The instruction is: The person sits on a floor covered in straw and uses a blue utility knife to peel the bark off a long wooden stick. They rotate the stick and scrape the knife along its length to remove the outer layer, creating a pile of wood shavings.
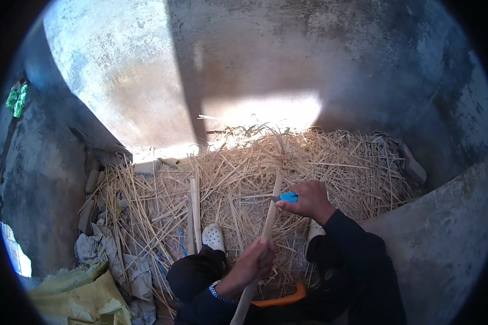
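Note:
My left hand (255, 259) is wrapped around a long pale wooden strip (270, 221), which slants up and away from my lap. The strip's far end reaches into a heap of straw. My right hand (312, 200) grips a blue utility knife (288, 196) farther up the strip. The dark tip of the knife lies against the wood, pointing left, and I cannot tell how deep it bites. Between my legs, below the strip, an orange curved piece (290, 296) shows in part; the rest of it is hidden.
Thin shavings and straw (336, 162) cover the ground. Two upright wooden slats (195, 203) stand left of my pale clog (213, 237). Crumpled cloth (106, 249) and a yellow sack (87, 298) lie at the lower left. A shoe (412, 164) rests by the right wall. A concrete wall (260, 59) rises behind.

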`<state>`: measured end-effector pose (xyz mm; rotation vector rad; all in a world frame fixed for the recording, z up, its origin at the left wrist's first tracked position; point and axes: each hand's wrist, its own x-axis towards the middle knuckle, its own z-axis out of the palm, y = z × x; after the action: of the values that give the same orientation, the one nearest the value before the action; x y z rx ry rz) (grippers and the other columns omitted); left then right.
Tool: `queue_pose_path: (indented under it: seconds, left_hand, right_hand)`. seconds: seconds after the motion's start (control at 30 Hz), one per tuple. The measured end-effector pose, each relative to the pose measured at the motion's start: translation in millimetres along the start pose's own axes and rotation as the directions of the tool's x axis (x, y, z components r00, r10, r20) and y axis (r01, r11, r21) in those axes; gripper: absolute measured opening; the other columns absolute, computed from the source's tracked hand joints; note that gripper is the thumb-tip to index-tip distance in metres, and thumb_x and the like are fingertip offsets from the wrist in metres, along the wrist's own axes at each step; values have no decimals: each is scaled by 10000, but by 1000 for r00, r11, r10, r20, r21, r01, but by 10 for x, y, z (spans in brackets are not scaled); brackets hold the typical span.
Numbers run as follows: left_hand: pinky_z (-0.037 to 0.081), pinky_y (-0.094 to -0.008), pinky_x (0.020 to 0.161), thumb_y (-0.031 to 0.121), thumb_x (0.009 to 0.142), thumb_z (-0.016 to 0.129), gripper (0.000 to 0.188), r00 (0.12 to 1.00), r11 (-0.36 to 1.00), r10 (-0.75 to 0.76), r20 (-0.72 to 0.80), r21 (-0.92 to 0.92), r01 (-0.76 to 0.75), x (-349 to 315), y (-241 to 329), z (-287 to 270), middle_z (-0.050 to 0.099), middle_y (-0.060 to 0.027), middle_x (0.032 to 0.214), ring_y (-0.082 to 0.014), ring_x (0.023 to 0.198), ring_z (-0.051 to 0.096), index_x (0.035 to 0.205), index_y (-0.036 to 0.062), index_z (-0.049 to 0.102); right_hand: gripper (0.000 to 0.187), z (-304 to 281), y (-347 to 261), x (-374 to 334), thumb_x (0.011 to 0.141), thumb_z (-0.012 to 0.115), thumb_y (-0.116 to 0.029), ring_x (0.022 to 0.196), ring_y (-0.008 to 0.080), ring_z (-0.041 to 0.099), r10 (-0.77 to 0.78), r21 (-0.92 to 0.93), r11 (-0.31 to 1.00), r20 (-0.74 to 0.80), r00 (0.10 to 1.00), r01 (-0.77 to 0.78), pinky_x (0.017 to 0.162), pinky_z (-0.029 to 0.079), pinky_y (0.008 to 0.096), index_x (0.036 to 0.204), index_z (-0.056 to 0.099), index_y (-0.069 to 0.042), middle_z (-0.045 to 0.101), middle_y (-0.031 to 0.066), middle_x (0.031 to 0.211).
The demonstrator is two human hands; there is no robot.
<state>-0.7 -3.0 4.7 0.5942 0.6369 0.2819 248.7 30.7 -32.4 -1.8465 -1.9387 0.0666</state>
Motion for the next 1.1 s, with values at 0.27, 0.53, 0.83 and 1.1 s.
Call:
queue_pose_path:
  seconds: [0.27,0.53,0.83,1.1]
  left_hand:
    - [271,-233,395,383,1014,369,284,1000,1000,-2,8,-1,2,42,-31,2,337,39,609,-75,420,295,994,116,466]
    - [273,-239,397,380,1013,373,280,998,998,-66,0,-3,66,32,-64,98,339,35,606,-81,425,302,1004,118,473]
    - [275,-224,400,407,1024,323,342,996,994,30,-82,111,-21,45,12,-47,356,37,610,-72,434,298,1048,118,504]
    - [272,-214,445,420,1027,319,361,996,984,79,-52,165,-69,30,7,-25,329,46,651,-58,504,289,1147,116,471]
  right_hand:
    - [690,18,177,45,717,565,-772,468,296,582,37,-72,997,-66,997,-42,466,433,415,559,565,-101,531,80,492]
    - [762,10,521,188,752,519,-786,466,281,575,211,-158,959,-155,965,-235,482,453,418,629,657,-47,525,127,469]
    - [762,-143,37,9,767,504,-783,517,304,590,274,159,935,239,931,-316,504,454,437,600,632,-50,542,115,504]
    - [740,-127,-164,-66,754,506,-790,479,307,584,-12,84,996,114,993,3,485,451,414,578,621,-81,542,102,490]
